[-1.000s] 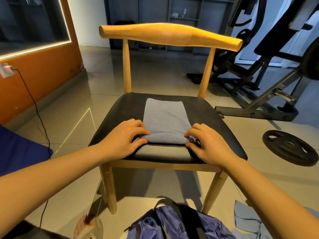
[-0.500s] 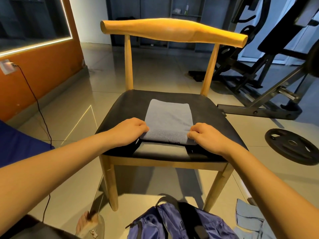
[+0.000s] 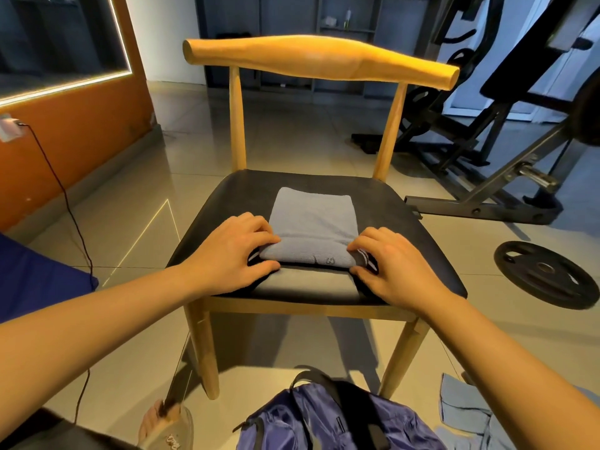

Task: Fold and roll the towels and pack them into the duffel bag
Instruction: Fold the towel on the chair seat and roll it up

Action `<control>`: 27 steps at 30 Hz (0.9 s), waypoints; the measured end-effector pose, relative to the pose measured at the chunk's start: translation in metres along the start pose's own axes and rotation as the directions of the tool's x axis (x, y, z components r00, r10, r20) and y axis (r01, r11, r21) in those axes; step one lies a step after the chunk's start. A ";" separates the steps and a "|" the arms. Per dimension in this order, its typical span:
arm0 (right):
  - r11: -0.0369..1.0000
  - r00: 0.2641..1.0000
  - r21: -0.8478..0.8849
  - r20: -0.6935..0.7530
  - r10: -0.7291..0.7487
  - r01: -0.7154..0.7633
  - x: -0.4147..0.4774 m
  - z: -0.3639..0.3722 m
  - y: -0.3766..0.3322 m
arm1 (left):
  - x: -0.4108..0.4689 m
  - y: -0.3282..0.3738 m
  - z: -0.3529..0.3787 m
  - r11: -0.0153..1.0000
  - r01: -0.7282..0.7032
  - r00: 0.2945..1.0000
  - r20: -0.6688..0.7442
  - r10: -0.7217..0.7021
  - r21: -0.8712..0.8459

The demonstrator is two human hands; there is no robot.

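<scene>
**Towel part-rolled on the chair seat, one hand at each end of the roll**

The grey-blue towel [image 3: 313,219] lies mid-way across the black chair seat [image 3: 409,235]. Its rolled part is toward the front edge, and the roll's long axis runs side to side, parallel to that edge. The flat remainder stretches away from the hands toward the seat's back edge. The left hand [image 3: 233,254] grips the roll's left end and the right hand [image 3: 394,269] its right end, fingers curled over the top, the hands held apart by the towel's width and about equally near it. By my reading, the roll should travel straight away from the person with both ends level, or it will skew. The purple duffel bag [image 3: 324,423] sits on the floor below the seat's front edge, with a second towel [image 3: 467,414] on the floor to its right.
</scene>
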State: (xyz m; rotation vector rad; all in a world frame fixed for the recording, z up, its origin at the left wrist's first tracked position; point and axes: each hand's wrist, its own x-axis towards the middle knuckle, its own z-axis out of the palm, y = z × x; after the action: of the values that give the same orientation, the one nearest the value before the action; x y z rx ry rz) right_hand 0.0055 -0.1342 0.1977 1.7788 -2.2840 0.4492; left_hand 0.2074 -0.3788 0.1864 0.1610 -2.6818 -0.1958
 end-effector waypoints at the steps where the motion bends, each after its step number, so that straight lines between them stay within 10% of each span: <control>1: 1.000 1.000 -0.002 -0.004 0.004 -0.004 0.002 0.000 -0.001 | 0.001 0.000 0.000 0.999 0.033 0.999 0.011 -0.033 -0.020; 12: 0.807 0.896 0.442 0.383 0.223 -0.390 0.018 -0.020 -0.001 | 0.014 0.010 -0.007 0.892 0.379 0.919 0.212 -0.331 -0.248; 17: 0.821 0.926 0.433 0.234 0.297 -0.373 0.019 -0.012 -0.001 | 0.016 0.007 -0.006 0.810 0.464 0.886 0.175 -0.430 -0.358; 22: 0.960 0.980 0.242 -0.102 0.169 -0.140 0.015 0.000 -0.002 | 0.014 0.009 -0.006 0.923 0.254 0.951 -0.097 -0.292 -0.289; 27: 0.998 0.998 0.043 -0.013 0.055 -0.054 0.004 0.005 0.003 | 0.002 -0.003 -0.002 0.999 0.025 0.997 -0.072 -0.028 -0.040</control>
State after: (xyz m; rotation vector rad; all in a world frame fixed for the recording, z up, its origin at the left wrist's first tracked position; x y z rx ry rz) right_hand 0.0013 -0.1387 0.1942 1.7310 -2.3350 0.5216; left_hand 0.2067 -0.3818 0.1887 0.1878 -2.6025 -0.2456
